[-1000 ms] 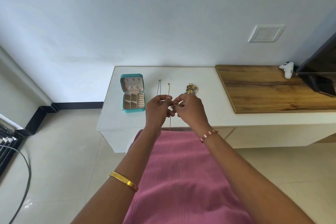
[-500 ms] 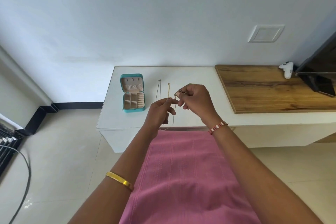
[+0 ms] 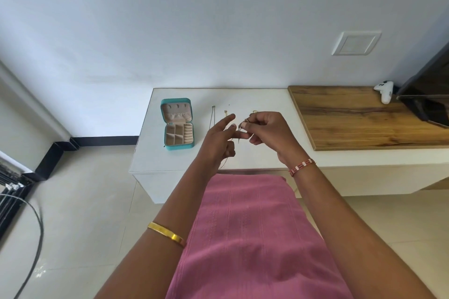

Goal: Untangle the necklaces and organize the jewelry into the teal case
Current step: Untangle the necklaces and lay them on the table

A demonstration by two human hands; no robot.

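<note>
Right hand [image 3: 266,132] curls its fingers into a pinching grip on a thin gold necklace [image 3: 239,135], thumb and forefinger pressed together at a small tangle of chain and rings just above the table [image 3: 262,97]. Left hand [image 3: 217,139] is spread, its fingers straight and angled up toward the pinch, one fingertip touching or nearly touching the chain just below the right thumb; whether it holds the strand cannot be told. From the pinch the chain hangs nearly straight down, its long axis running toward the person, and its lower end trails past the left palm toward the table's near edge.

Two more necklaces [image 3: 213,116] lie straight on the table just beyond the left hand, side by side, their long axes running front to back. The teal case [image 3: 177,125] stands open to the left of them, well apart from both hands, lid tilted back and its compartments showing.

Judging from this, the untangling step is in hand, and the chain must travel left, past the laid-out necklaces, to reach the case. The left hand is the nearer one to it, so the freed strand would most easily pass that way.

A wooden board [image 3: 364,116] covers the table's right part.
</note>
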